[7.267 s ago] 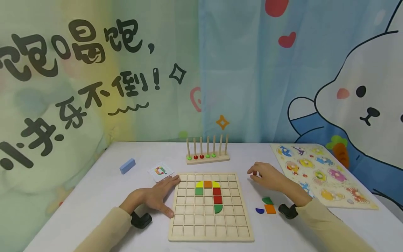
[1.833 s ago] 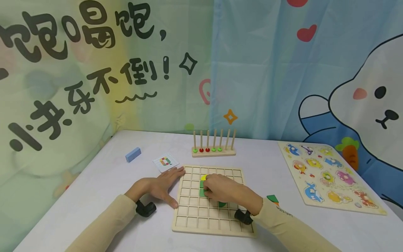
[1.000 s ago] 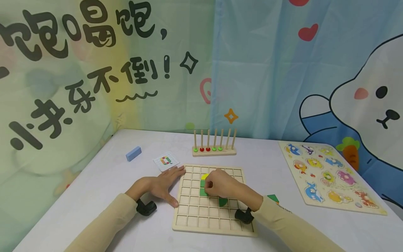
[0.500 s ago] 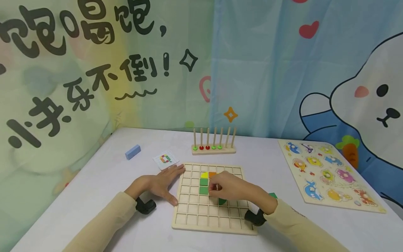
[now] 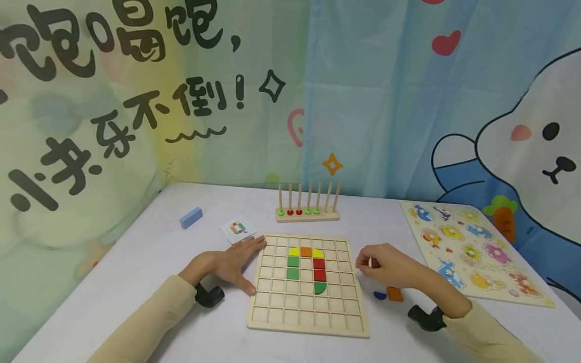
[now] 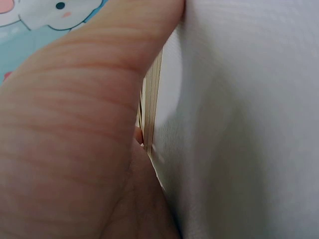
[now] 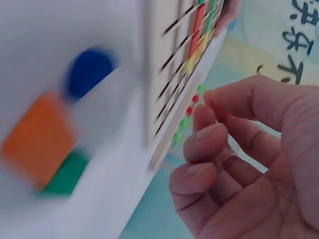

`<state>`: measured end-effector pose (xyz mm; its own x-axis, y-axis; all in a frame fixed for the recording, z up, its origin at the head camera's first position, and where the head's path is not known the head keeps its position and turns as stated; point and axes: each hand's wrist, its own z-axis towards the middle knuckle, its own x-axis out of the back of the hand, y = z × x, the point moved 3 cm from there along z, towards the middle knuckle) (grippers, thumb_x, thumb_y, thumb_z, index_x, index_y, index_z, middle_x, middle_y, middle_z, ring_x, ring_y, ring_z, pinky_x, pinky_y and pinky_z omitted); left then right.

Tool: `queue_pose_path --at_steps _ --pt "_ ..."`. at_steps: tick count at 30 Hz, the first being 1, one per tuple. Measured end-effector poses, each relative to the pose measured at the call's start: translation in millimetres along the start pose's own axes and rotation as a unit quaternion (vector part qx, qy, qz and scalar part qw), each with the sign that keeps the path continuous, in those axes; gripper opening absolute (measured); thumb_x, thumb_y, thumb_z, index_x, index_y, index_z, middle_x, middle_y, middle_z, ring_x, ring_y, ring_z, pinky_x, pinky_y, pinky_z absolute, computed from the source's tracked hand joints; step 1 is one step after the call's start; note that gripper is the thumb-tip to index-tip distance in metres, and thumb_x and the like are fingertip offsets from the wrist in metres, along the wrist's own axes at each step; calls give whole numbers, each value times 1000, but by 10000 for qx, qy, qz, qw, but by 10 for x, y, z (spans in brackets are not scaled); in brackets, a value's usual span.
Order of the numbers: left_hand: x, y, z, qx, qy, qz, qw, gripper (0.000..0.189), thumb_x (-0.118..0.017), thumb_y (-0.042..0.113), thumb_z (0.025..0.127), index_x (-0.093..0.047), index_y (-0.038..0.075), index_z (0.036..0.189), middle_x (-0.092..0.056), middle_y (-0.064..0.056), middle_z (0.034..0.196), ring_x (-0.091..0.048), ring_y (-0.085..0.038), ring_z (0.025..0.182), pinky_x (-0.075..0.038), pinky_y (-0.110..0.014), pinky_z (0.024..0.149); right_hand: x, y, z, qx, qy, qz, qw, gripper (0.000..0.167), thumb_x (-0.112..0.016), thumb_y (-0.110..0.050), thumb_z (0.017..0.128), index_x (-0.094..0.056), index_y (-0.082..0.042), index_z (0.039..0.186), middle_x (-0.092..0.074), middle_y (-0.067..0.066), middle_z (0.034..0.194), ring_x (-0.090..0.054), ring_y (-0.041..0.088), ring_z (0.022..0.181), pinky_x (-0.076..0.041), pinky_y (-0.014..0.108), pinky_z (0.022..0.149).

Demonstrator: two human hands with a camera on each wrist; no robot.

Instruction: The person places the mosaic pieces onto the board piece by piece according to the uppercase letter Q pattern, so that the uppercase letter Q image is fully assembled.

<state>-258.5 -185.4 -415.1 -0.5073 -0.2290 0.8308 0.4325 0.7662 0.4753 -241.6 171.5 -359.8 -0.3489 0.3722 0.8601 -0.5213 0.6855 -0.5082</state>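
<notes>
My left hand (image 5: 229, 267) rests with spread fingers against the left edge of the wooden grid board (image 5: 272, 315). On the board, a yellow piece (image 5: 294, 251), an orange square (image 5: 306, 252) and another yellow piece (image 5: 318, 253) form a top row. Two green squares, one being the lower green square (image 5: 292, 274), run down the left. Two red squares (image 5: 320, 276) run down the right, above a rounded green piece (image 5: 320, 288). My right hand (image 5: 390, 264) hovers right of the board, fingers loosely curled, nothing between them. Below it lie a blue half-round piece (image 5: 380, 295), an orange piece (image 5: 395, 294) and a green piece (image 7: 67, 174).
A pattern card (image 5: 238, 229) lies behind my left hand, with a blue block (image 5: 191, 218) farther left. A peg stand (image 5: 308, 218) with red and green beads stands behind the board. An animal puzzle board (image 5: 431, 242) lies at the right.
A second green square now sits on the board below the first one. My right hand was over the board and has drawn back to the right. The left hand stays at the board's edge.
</notes>
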Motion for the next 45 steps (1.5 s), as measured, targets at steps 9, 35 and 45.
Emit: queue_pose_path --at_steps 9,35,45 --pt "3 11 12 -34 0 -2 10000 121 -78 59 72 -8 7 157 1 -10 165 3 -34 151 -6 -54 121 96 436 -420 -740 -410 -210 9962 20 -68 -6 88 -66 -12 107 -56 -3 95 -47 8 74 -45 20 61" --pt "-8 19 -2 -102 52 -50 9999 120 -79 55 73 -7 6 156 1 -11 165 3 -35 151 -5 -55 121 77 642 -456 -1076 -54 -324 9936 23 -78 -19 81 -67 -8 98 -58 -5 82 -48 11 73 -46 19 61" --pt "-6 10 -11 -75 48 -74 9999 121 -79 55 73 -7 6 157 1 -10 165 3 -35 151 -5 -55 121 108 404 -356 -783 17 -493 9957 25 -77 -22 82 -69 -7 101 -59 -6 82 -48 7 71 -44 20 57"
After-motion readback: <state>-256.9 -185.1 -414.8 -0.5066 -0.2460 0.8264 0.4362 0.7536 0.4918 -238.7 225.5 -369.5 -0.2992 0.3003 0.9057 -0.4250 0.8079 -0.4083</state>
